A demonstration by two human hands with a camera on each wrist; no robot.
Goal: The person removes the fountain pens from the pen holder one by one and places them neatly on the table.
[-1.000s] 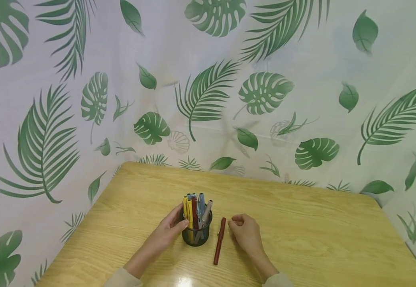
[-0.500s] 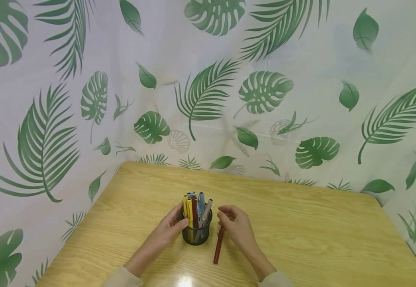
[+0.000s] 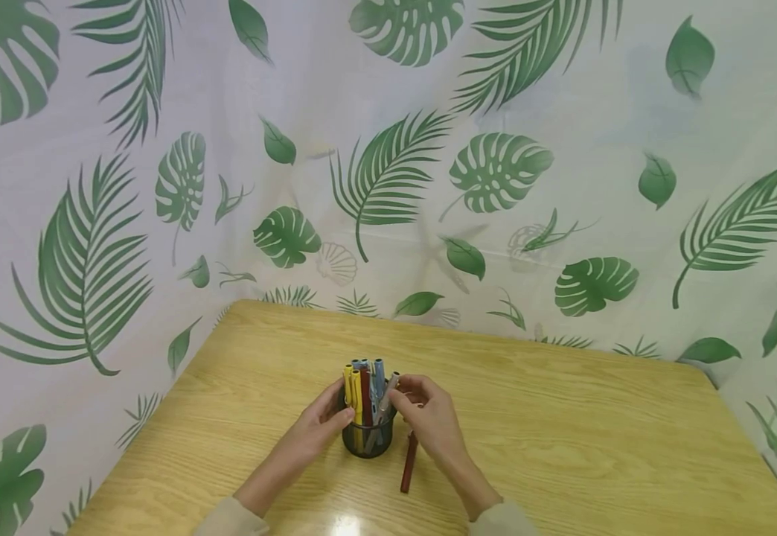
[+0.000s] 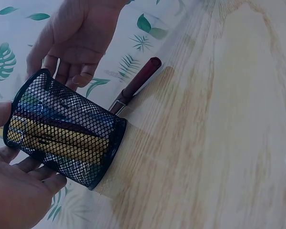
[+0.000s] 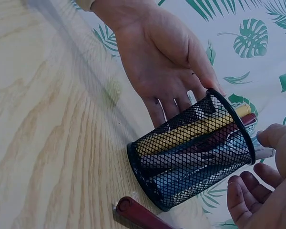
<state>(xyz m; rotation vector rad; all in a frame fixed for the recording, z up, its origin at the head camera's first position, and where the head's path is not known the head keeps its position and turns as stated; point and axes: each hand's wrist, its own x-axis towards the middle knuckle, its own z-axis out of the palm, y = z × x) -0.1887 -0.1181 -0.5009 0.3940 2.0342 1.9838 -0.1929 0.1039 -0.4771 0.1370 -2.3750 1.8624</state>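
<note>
A black mesh pen cup (image 3: 368, 444) stands upright on the table, filled with yellow, dark red, blue and grey pens. My left hand (image 3: 312, 430) grips it from the left, thumb at the rim and fingers round the far side. On the cup's right, my right hand (image 3: 434, 418) has thumb and index finger at the top end of the leaning grey pen (image 5: 264, 152), pinching it. A dark red pen (image 3: 408, 467) with a clip lies on the table beside the cup, its far end hidden under my right hand.
The light wooden table (image 3: 596, 439) spreads out on both sides of the hands. Behind and to the left hangs a white cloth (image 3: 388, 290) printed with green leaves, close to the table's far edge.
My right hand has moved left from beside the red pen, passing over its upper end, to the grey pen in the cup. The left hand keeps its hold on the cup.
</note>
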